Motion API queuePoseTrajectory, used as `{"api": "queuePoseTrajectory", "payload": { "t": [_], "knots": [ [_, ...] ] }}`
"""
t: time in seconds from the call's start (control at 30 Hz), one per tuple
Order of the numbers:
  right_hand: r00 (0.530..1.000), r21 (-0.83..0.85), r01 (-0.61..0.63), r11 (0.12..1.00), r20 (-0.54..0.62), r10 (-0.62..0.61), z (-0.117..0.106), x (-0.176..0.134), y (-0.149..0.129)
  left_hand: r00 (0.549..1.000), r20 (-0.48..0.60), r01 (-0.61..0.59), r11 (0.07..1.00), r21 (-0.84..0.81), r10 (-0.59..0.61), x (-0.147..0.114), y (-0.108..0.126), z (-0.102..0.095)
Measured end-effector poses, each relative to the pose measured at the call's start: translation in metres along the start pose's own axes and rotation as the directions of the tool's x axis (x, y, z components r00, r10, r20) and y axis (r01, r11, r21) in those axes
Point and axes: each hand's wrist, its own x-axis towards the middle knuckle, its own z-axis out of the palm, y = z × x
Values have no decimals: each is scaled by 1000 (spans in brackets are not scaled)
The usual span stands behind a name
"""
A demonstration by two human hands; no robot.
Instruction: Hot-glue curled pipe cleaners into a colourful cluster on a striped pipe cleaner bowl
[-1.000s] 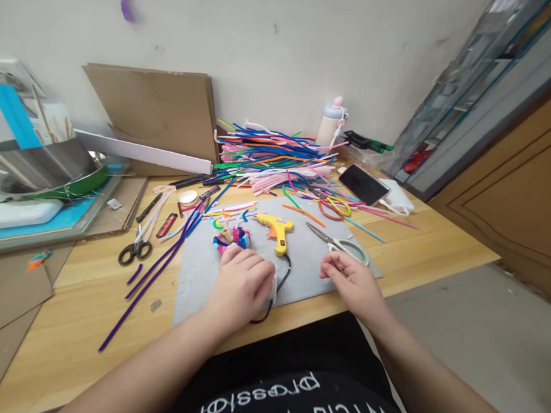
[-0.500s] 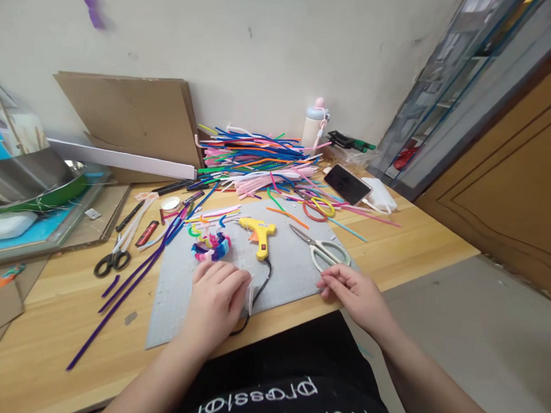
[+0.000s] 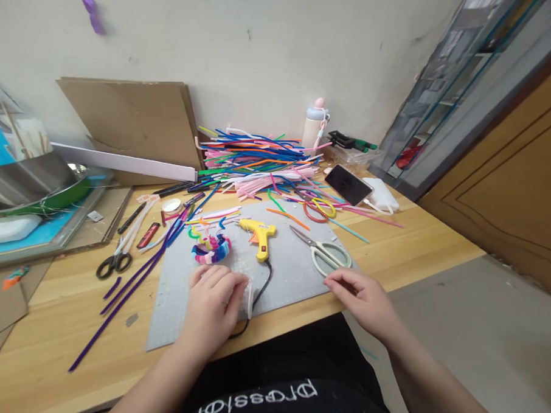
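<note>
My left hand (image 3: 214, 301) is closed in a pinch over the grey cutting mat (image 3: 290, 286), holding a short white pipe cleaner (image 3: 250, 300) that hangs down beside the thumb. Just beyond those fingers lies a multicoloured ring of pipe cleaners (image 3: 214, 247) with curled ends. A yellow glue gun (image 3: 259, 235) rests on its side in the middle of the mat, its black cord running towards me. My right hand (image 3: 360, 295) is at the mat's right edge, fingers curled and closed, close to the handles of the pale-handled scissors (image 3: 326, 254). Whatever it may hold is hidden.
A heap of coloured pipe cleaners (image 3: 259, 163) lies against the wall. Black scissors (image 3: 114, 264) and purple pipe cleaners (image 3: 115, 321) are on the left. Red-and-yellow scissors (image 3: 316, 208), a phone (image 3: 348, 185) and a bottle (image 3: 312, 126) stand or lie further back.
My right hand has shifted slightly to the right, and its fingers have curled in more. The left hand keeps its pinch, with the white pipe cleaner showing slightly more.
</note>
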Motion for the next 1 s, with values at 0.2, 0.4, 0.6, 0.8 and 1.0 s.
{"api": "queuePoseTrajectory", "payload": {
  "t": [0.2, 0.4, 0.6, 0.8, 1.0],
  "knots": [
    [998, -224, 57, 973, 44, -49, 6, 4, 3, 1000, -1, 29, 999, -23, -29, 2, 0, -1],
    [995, -318, 71, 945, -38, -88, 10, 16, 6, 999, 24, 30, 999, -26, -29, 5, 2, -2],
    [963, -513, 27, 858, -216, -160, 1, 35, 18, 999, 30, 18, 999, -27, -17, 4, 0, -2],
    [984, -605, 4, 796, -137, -110, -7, 51, 20, 1000, 22, 19, 999, -40, -18, 3, 0, -2],
    [998, -516, -41, 855, -69, 6, -34, 52, 9, 999, -3, 41, 998, -38, -41, 2, -1, 0]
  ]
}}
